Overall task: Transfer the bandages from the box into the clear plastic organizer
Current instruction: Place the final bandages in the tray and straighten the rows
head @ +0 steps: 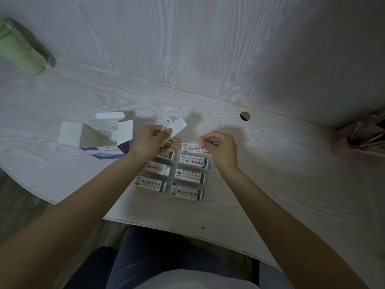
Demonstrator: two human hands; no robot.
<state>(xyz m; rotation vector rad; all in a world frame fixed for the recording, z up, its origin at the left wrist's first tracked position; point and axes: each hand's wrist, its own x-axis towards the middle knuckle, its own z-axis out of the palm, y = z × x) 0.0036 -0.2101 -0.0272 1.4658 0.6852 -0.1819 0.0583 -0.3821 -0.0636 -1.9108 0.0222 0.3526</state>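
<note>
Holding a fan of wrapped bandages (169,126) above the desk (270,167), the left hand (152,142) pinches them; the right hand (220,148) pinches one bandage (192,147) over the clear plastic organizer (205,198), whose compartments hold bandages. The open box (98,134) lies left.

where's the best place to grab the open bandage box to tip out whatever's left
Take the bandage box across its two long side walls, below the flaps, coming from above and from the left. It stands with its mouth up and flaps splayed, so the flaps would bend; the left hand, holding bandages, crowds its right side.
</note>
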